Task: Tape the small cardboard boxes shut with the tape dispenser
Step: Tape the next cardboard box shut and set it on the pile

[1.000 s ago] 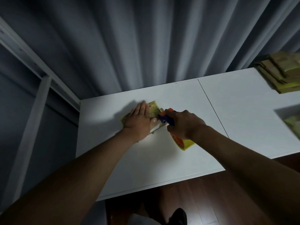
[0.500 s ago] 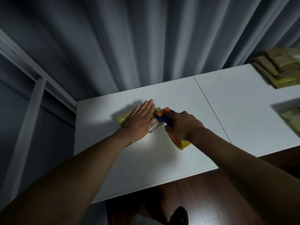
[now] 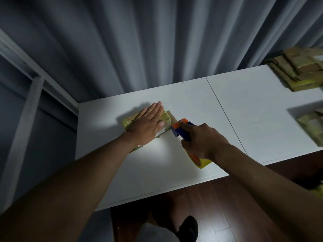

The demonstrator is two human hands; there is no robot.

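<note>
A small cardboard box (image 3: 165, 118), glossy with yellowish tape, lies on the white table (image 3: 174, 165) near its back left. My left hand (image 3: 147, 124) presses flat on top of it with straight fingers and hides most of the lid. Just right of the box, my right hand (image 3: 202, 141) grips the blue and orange tape dispenser (image 3: 180, 129). The dispenser's orange front sits close to the box's right edge. Its yellow tape roll (image 3: 201, 161) sticks out below my right wrist.
A stack of flattened cardboard boxes (image 3: 297, 70) lies at the table's far right corner. More taped boxes (image 3: 312, 126) sit at the right edge, blurred. A seam (image 3: 225, 116) splits the tabletop. Grey curtains hang behind; a shelf frame (image 3: 35, 95) stands left.
My right hand has pulled the dispenser rightward, away from the box's top to just beyond its right edge. My left hand has slid slightly farther along the lid. The camera view shifted.
</note>
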